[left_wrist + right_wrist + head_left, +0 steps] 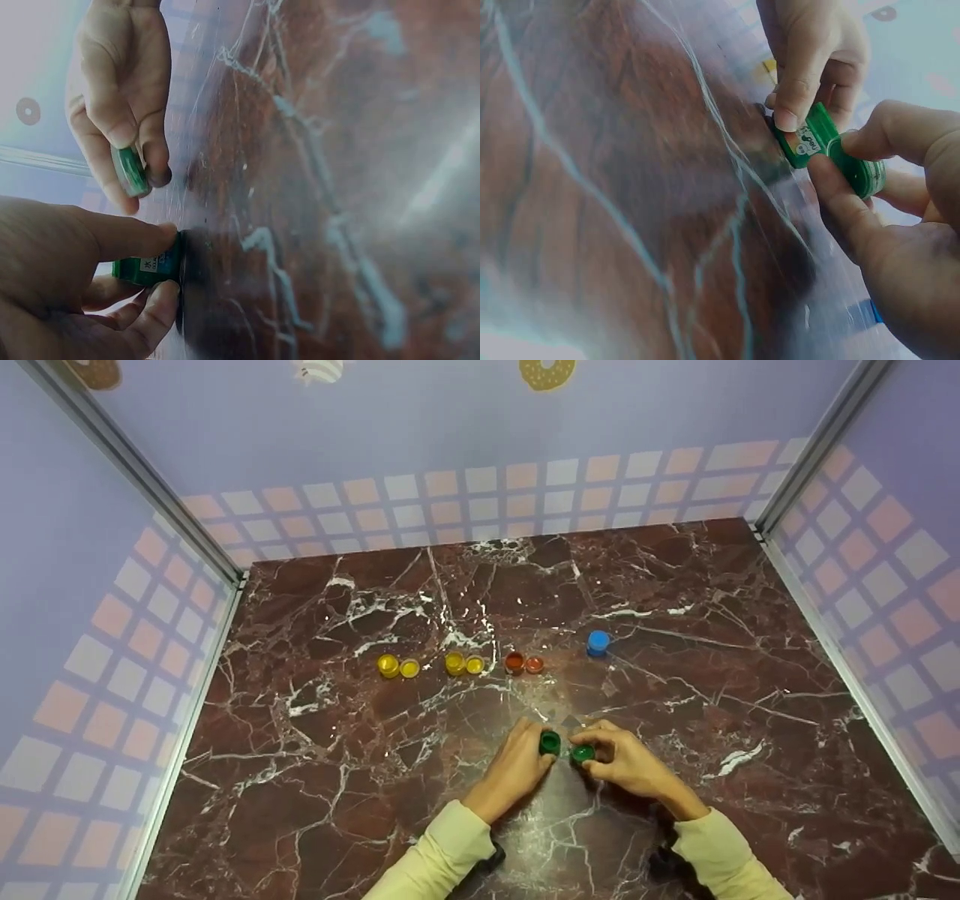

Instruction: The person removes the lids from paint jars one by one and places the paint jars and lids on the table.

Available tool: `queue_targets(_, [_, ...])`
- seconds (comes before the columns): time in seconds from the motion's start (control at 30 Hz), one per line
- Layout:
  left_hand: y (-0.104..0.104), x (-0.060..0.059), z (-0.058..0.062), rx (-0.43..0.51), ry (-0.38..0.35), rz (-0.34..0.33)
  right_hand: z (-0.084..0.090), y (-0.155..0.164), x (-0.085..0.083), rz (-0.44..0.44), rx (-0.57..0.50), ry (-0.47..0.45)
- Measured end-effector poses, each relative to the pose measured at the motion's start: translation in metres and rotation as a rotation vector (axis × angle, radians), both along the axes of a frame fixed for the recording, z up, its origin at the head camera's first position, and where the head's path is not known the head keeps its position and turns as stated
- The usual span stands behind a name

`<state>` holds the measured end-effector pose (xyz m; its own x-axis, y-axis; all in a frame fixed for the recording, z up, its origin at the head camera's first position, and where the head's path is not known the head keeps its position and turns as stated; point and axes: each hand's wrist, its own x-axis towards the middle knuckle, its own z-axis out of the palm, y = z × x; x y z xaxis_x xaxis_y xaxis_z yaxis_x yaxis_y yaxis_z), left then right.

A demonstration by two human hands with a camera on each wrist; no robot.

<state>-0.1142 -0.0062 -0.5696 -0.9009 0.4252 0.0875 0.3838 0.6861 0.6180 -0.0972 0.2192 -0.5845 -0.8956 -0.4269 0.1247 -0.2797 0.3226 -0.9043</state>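
A small green paint jar (550,742) with its top off stands on the marbled table, and my left hand (517,759) grips it between thumb and fingers. A label shows on the jar's side in the left wrist view. Just to its right, my right hand (624,759) pinches the round green lid (583,754) between thumb and fingertips. The lid's inner side faces up in the head view. In the left wrist view the lid (130,171) is held on edge, above the table and apart from the jar (150,266).
Farther back stand two yellow paint jars (388,665) and a red jar (514,661), each uncapped with its lid (409,668) beside it on the right. A blue jar (598,643) with its lid on stands right of them. Patterned walls (480,502) enclose the table's back and sides.
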Motion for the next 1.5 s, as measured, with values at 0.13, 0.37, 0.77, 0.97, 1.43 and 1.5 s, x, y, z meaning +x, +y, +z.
queue_targets(0.13, [0.004,-0.005,-0.001,0.018,0.055,-0.014,0.002,0.006,0.001,-0.017,-0.046,-0.061])
queue_targets(0.37, [0.015,-0.016,0.000,-0.005,0.055,-0.016,0.002,0.015,0.002,-0.037,-0.028,-0.010])
queue_targets(0.77, [0.036,-0.039,-0.001,0.000,0.051,0.015,-0.001,0.024,0.002,-0.071,-0.020,-0.015])
queue_targets(0.97, [0.050,-0.052,0.000,-0.017,0.081,0.047,0.000,0.026,0.002,-0.099,-0.040,-0.056])
queue_targets(1.43, [0.075,-0.084,0.003,-0.111,0.083,0.145,-0.001,0.028,0.003,-0.154,-0.044,-0.059])
queue_targets(1.5, [0.079,-0.088,0.004,-0.111,0.084,0.157,-0.002,0.029,0.003,-0.157,-0.048,-0.066])
